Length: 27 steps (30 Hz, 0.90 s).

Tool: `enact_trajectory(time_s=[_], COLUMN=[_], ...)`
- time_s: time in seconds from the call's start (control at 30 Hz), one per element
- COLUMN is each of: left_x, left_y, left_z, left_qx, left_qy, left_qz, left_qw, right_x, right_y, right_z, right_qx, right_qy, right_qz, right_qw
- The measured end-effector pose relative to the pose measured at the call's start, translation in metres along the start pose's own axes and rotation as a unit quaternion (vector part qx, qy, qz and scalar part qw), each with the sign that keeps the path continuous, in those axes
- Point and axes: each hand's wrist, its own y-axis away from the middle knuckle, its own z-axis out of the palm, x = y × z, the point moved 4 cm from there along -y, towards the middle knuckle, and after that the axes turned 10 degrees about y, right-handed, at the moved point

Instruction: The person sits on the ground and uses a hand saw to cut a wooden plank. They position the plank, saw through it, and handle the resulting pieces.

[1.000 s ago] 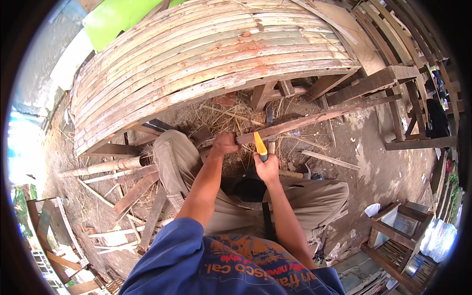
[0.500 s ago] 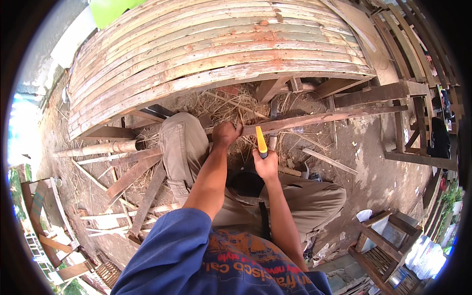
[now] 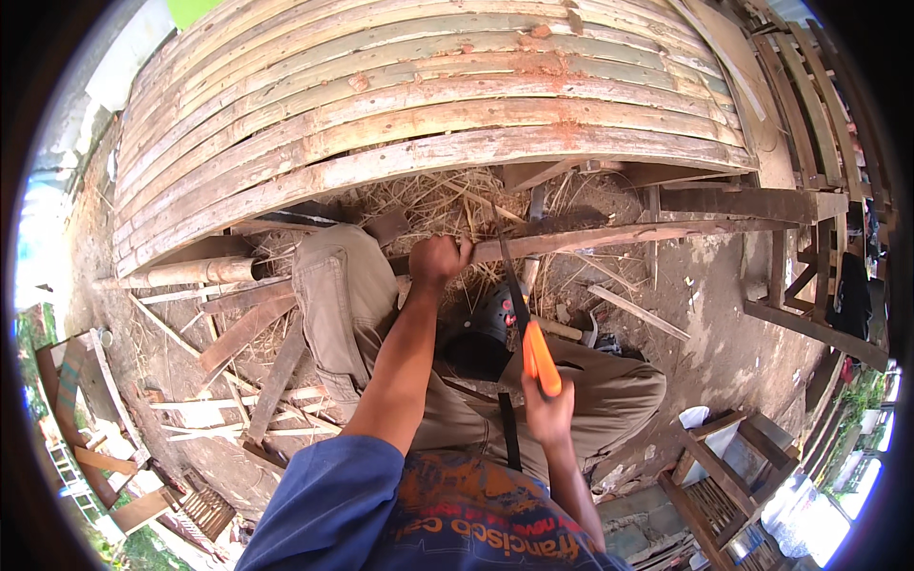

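Note:
My left hand [image 3: 438,260] grips a long wooden pole [image 3: 609,236] that runs to the right across the ground in front of my knees. My right hand [image 3: 549,411] holds a hand saw by its orange handle [image 3: 540,358]. The saw's dark blade [image 3: 507,271] reaches up to the pole, just right of my left hand. Dry straw [image 3: 433,200] lies behind the pole, under a big curved panel of wooden slats [image 3: 409,105]. I sit low, with my knees in khaki trousers on either side.
Loose sticks and planks [image 3: 243,333] litter the dirt at left. A wooden frame [image 3: 800,266] stands at right, and a small wooden stool [image 3: 724,476] at lower right. A dark round object [image 3: 486,328] rests between my legs.
My right hand has drawn the saw back toward me and lower. My left hand stays on the pole. The view has tilted down slightly.

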Motion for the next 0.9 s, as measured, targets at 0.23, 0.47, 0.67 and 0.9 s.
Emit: enact_trajectory(time_s=[0.23,0.47,0.67,0.9], left_x=[-0.012,-0.047,-0.097,-0.051], left_y=[-0.007,-0.025,-0.001,0.087], left_z=[0.013,0.000,-0.032,-0.006], left_qx=[-0.014,0.135,0.289,0.196], left_qy=[0.004,0.559,0.356,0.048], left_qz=[0.057,0.001,-0.156,-0.137], left_qw=[0.998,0.818,0.875,0.970], right_x=[-0.018,0.025,0.047,0.046], right_y=[-0.136,-0.119,-0.122,-0.112], right_z=[0.092,0.098,0.103,0.101], right_qx=[0.020,0.036,0.025,0.033], right_qy=[0.045,-0.053,-0.085,-0.133], right_qz=[0.007,-0.052,-0.057,-0.098], right_qw=[0.999,0.997,0.994,0.986])
